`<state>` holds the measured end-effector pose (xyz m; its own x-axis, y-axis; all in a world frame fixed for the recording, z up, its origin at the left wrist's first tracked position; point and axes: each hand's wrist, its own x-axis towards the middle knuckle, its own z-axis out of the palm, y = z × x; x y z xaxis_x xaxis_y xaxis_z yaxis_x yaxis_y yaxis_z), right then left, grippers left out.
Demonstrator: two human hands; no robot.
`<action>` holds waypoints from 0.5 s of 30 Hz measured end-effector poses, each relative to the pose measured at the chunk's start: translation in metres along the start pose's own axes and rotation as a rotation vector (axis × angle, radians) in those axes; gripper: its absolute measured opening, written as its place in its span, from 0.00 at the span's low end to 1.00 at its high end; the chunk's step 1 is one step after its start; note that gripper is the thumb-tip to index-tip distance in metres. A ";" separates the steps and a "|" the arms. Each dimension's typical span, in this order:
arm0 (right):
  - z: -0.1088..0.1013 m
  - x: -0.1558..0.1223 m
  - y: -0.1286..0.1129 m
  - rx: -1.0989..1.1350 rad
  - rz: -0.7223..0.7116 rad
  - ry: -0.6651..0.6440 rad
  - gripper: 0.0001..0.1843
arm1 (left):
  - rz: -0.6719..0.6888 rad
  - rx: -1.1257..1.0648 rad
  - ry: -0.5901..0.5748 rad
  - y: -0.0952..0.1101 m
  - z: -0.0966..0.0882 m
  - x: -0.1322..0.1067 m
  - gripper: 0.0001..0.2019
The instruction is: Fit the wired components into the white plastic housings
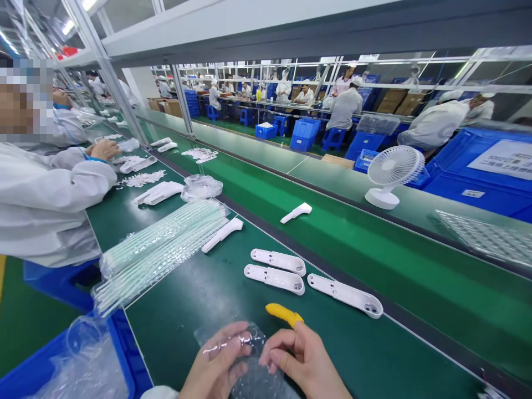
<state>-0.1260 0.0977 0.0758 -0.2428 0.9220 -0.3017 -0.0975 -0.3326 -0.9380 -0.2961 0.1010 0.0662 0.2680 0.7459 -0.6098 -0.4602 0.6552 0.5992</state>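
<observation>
My left hand (pixel 216 363) and my right hand (pixel 301 360) are at the bottom edge, both pinching a clear plastic bag (pixel 249 382) that lies on the green worktop (pixel 199 299). My right index finger wears a yellow finger cot (pixel 284 313). Just beyond my hands lie three white plastic housing halves (pixel 277 261) (pixel 274 279) (pixel 344 295), open side up. A closed white handheld casing (pixel 223 235) lies further left, and another white casing (pixel 296 213) sits on the conveyor belt (pixel 332 221).
Bundles of clear-wrapped parts (pixel 162 249) lie on the left. A blue bin (pixel 70 360) with plastic bags is at bottom left. A white desk fan (pixel 393 174) stands across the belt. A co-worker in white (pixel 50 194) sits at left; others work in the background.
</observation>
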 end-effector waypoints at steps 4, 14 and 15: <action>0.004 -0.004 0.010 -0.418 -0.274 0.328 0.07 | 0.087 0.087 0.085 -0.002 0.009 0.008 0.11; 0.024 0.000 0.002 -1.070 -0.738 0.601 0.11 | 0.222 0.397 -0.007 -0.001 0.004 0.008 0.12; 0.024 0.001 0.002 -1.068 -0.743 0.610 0.10 | 0.230 0.391 -0.009 0.000 0.004 0.008 0.12</action>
<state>-0.1496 0.0930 0.0775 0.0127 0.8431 0.5376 0.8081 0.3080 -0.5021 -0.2902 0.1073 0.0631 0.2044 0.8773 -0.4343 -0.1547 0.4670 0.8706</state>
